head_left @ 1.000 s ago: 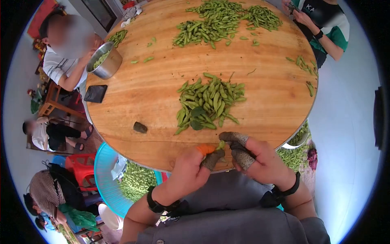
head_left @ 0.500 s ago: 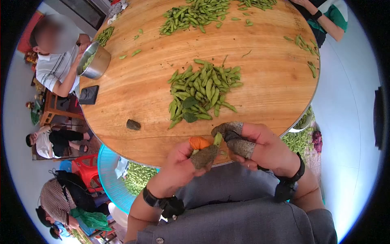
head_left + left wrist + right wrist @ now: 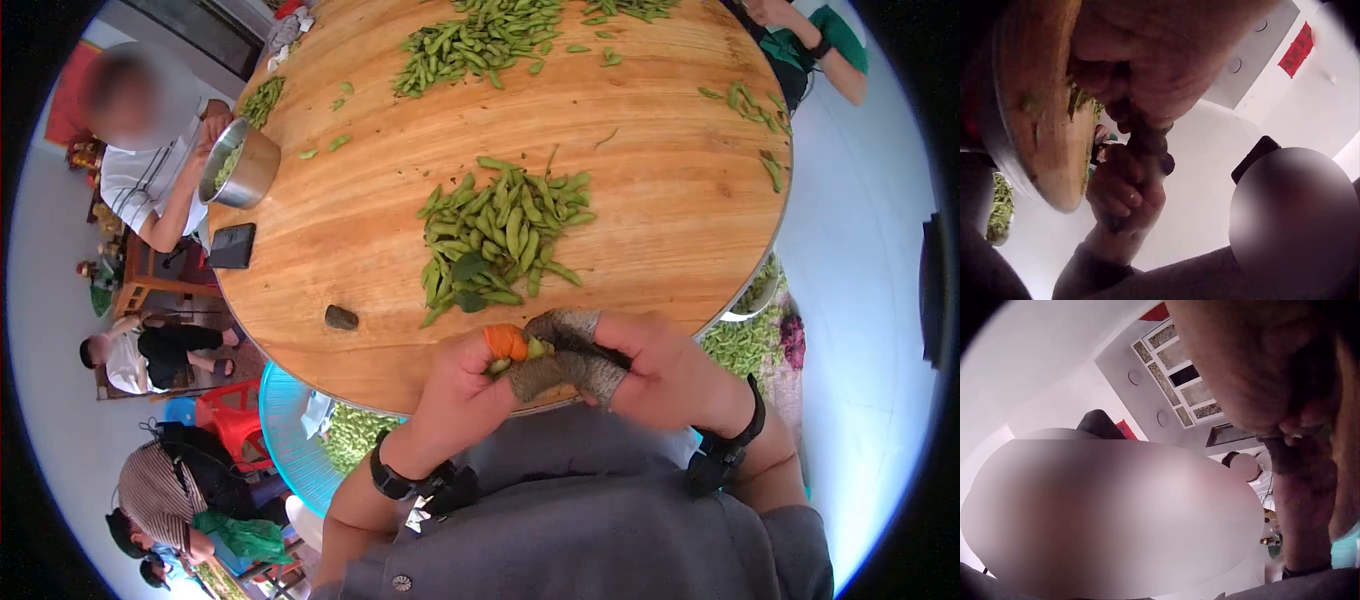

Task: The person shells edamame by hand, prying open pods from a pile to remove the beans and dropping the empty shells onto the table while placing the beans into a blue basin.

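Close over the table's near edge, my two hands meet around a green soybean pod (image 3: 538, 348), mostly hidden by the fingers. My left hand (image 3: 462, 385) pinches it between a finger wrapped in orange and a grey-covered thumb. From the other side my right hand (image 3: 655, 372) grips the pod with thumb and forefinger, both in grey speckled covers. Just beyond lies a heap of soybean pods (image 3: 510, 225) with dark green leaves (image 3: 468, 266) on it. Both wrist views show the hands joined at the fingertips, the pod itself dark and hidden there.
A short dark finger cover (image 3: 341, 317) lies left on the wooden table (image 3: 660, 220). Farther left are a black phone (image 3: 232, 246) and a seated person with a steel pot (image 3: 250, 170). Below the edge stands a blue basket (image 3: 283, 420) of beans. More pods (image 3: 480, 45) are heaped at the back.
My right fingers have closed in on the pod, and the hands have come together. The pod, upright between the left fingers half a second ago, is now largely covered.
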Demonstrator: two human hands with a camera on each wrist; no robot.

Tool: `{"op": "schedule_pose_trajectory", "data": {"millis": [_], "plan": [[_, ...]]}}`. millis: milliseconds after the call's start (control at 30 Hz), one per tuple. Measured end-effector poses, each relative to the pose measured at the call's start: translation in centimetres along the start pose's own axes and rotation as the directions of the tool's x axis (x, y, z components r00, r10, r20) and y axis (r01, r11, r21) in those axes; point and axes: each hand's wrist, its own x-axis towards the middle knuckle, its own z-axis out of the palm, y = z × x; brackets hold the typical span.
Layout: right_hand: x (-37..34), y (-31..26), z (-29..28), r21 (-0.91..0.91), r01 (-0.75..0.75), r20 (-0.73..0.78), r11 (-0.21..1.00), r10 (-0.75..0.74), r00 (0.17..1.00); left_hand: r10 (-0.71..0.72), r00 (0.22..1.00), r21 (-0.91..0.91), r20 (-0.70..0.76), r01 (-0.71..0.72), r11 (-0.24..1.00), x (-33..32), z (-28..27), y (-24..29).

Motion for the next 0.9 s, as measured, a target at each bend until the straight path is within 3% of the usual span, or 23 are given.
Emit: {"op": "schedule_pose_trajectory", "data": {"millis": [67,100,133,167,200,267,400,433,467,533,567,600,633,700,767,833,900], "plan": [[0.2,0.0,-0.7,0.082,-0.128,0.074,0.988,0.122,0.990,-0.101,0.995,0.171,0.021,0.095,0.981,0.3,-0.3,1.1],[0.2,-0.2,-0.8,0.084,-0.127,0.075,0.988,0.121,0.990,-0.102,0.995,0.172,0.019,0.097,0.980,0.4,-0.1,1.6],[0.3,-0.5,-1.0,0.127,-0.212,0.074,0.969,0.204,0.976,-0.252,0.968,-0.075,-0.013,0.251,0.965,0.6,0.0,2.0],[0.4,-0.7,-1.1,0.170,-0.295,0.075,0.940,0.286,0.955,-0.399,0.917,-0.320,-0.006,0.377,0.869,0.7,0.1,2.3],[0.6,-0.8,-1.5,0.170,-0.295,0.075,0.940,0.286,0.955,-0.400,0.917,-0.320,-0.006,0.377,0.869,0.9,0.3,2.3],[0.8,-0.8,-2.3,0.468,-0.539,0.261,0.700,0.473,0.842,-0.580,0.808,-0.470,-0.103,0.474,0.744,1.1,0.5,2.4],[0.5,0.0,-3.0,0.446,-0.509,0.292,0.736,0.418,0.860,-0.483,0.866,-0.537,-0.126,0.350,0.768,1.7,-0.1,1.7],[0.4,0.5,-3.0,0.138,-0.309,0.387,0.941,0.236,0.891,-0.443,0.883,-0.507,-0.158,0.312,0.804,1.7,0.1,1.8],[0.3,1.0,-3.0,-0.149,-0.008,0.525,0.989,0.086,0.846,-0.402,0.896,-0.474,-0.188,0.276,0.836,1.7,0.3,1.9],[0.4,1.5,-2.7,-0.210,0.040,0.510,0.977,0.074,0.857,-0.377,0.902,-0.393,-0.209,0.275,0.877,2.0,0.4,2.2],[0.6,1.5,-2.4,-0.142,-0.069,0.290,0.987,0.108,0.951,-0.356,0.907,-0.309,-0.227,0.279,0.909,2.1,0.6,2.3],[0.7,1.5,-2.1,-0.051,-0.158,0.056,0.986,0.161,0.985,-0.353,0.907,-0.314,-0.228,0.274,0.909,2.1,0.9,2.4],[1.3,1.4,-2.2,-0.209,-0.099,-0.047,0.973,0.092,0.995,-0.355,0.919,-0.320,-0.170,0.289,0.902,2.2,1.2,2.6],[1.8,1.5,-1.7,-0.179,-0.183,-0.088,0.967,0.170,0.982,-0.350,0.930,-0.331,-0.114,0.297,0.896,1.9,1.3,2.2],[2.1,1.2,-1.2,-0.155,-0.263,-0.125,0.952,0.245,0.961,-0.344,0.938,-0.473,-0.049,0.281,0.835,1.5,0.9,1.0],[1.9,1.0,-0.6,0.189,-0.429,-0.087,0.883,0.451,0.889,-0.393,0.919,-0.505,-0.030,0.325,0.800,1.2,1.0,1.1],[1.8,0.8,-0.2,0.190,-0.418,-0.095,0.888,0.440,0.893,-0.440,0.898,-0.537,-0.011,0.366,0.760,0.8,1.1,0.8]]}}
